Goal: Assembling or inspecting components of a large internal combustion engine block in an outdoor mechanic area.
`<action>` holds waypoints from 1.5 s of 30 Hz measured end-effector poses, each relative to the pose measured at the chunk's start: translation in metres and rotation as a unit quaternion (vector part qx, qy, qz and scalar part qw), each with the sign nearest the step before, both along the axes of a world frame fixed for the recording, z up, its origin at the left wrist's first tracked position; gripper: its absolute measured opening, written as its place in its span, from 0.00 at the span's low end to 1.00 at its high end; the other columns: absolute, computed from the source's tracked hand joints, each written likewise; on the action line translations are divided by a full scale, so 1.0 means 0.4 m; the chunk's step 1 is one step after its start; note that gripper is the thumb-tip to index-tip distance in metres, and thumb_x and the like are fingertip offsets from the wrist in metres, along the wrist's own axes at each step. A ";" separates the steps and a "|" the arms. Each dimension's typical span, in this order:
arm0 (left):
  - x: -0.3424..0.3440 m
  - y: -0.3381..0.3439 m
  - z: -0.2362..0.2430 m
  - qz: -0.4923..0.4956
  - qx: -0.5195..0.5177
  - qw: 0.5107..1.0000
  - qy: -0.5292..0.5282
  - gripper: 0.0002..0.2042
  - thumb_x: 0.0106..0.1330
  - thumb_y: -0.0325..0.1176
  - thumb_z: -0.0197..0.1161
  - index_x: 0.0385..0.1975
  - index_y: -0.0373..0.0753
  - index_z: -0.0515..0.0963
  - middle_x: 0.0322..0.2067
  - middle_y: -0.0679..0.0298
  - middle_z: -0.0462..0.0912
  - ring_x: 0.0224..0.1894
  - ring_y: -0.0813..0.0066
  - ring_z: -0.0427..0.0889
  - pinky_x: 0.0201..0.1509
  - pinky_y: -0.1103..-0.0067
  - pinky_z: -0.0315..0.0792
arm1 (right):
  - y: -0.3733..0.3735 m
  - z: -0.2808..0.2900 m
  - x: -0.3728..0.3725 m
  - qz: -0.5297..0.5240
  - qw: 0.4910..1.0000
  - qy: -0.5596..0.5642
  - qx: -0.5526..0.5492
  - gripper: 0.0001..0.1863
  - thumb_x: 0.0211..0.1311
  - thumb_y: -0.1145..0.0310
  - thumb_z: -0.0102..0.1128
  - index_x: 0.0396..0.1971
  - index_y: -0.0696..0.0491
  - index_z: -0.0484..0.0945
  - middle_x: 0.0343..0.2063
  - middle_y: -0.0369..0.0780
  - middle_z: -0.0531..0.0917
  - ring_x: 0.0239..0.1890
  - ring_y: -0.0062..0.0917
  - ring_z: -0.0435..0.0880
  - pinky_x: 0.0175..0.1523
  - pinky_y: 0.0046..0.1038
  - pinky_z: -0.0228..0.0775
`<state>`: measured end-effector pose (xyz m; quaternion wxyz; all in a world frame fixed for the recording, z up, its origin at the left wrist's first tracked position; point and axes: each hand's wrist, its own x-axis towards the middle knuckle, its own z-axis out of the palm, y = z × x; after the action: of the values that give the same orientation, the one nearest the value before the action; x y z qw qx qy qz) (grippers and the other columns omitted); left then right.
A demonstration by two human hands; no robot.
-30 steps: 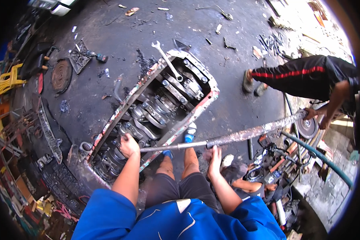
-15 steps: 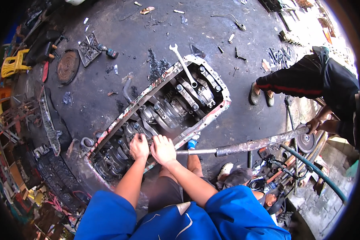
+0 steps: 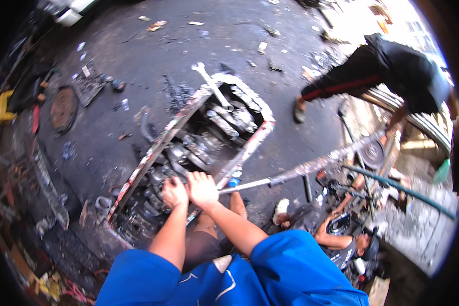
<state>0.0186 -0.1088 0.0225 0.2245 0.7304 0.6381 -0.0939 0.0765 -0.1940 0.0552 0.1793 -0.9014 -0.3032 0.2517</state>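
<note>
Greasy engine block [image 3: 199,148] under both hands [image 3: 188,189]

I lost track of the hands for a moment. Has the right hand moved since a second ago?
Yes. The right hand left the long pipe handle and crossed leftward to the engine block's near end, now beside the left hand.
</note>
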 end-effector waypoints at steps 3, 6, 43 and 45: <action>0.004 0.014 0.041 0.028 -0.037 0.999 -0.007 0.23 0.65 0.54 0.49 0.41 0.41 0.81 0.37 0.45 0.85 0.42 0.41 0.83 0.45 0.51 0.75 | 0.007 -0.012 -0.006 -0.001 1.000 -0.005 0.022 0.16 0.58 0.58 0.56 0.41 0.52 0.75 0.38 0.42 0.79 0.46 0.35 0.77 0.50 0.39 0.66; 0.006 0.025 0.038 0.010 -0.047 0.999 0.011 0.25 0.65 0.55 0.47 0.42 0.41 0.81 0.39 0.47 0.85 0.42 0.43 0.83 0.46 0.52 0.74 | 0.016 0.015 -0.004 0.002 1.000 -0.023 0.003 0.16 0.60 0.58 0.56 0.42 0.53 0.75 0.38 0.42 0.78 0.47 0.35 0.76 0.50 0.37 0.64; -0.008 0.013 0.017 0.011 -0.039 0.999 0.002 0.18 0.68 0.50 0.51 0.37 0.41 0.77 0.40 0.54 0.84 0.41 0.49 0.84 0.40 0.56 0.77 | 0.079 0.027 -0.009 -0.062 0.957 0.079 0.271 0.16 0.51 0.70 0.55 0.42 0.53 0.76 0.40 0.43 0.78 0.49 0.40 0.76 0.58 0.40 0.64; -0.006 0.012 0.023 0.020 -0.045 0.999 0.003 0.17 0.67 0.49 0.51 0.37 0.41 0.77 0.41 0.54 0.83 0.42 0.49 0.84 0.41 0.57 0.77 | 0.080 0.027 -0.009 -0.061 0.957 0.085 0.270 0.16 0.51 0.70 0.55 0.42 0.53 0.76 0.41 0.43 0.78 0.50 0.40 0.75 0.58 0.40 0.64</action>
<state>0.0163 -0.1039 0.0315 0.2574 0.7066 0.6481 -0.1202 0.0727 -0.1620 0.0660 0.4558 -0.8116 -0.2881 0.2249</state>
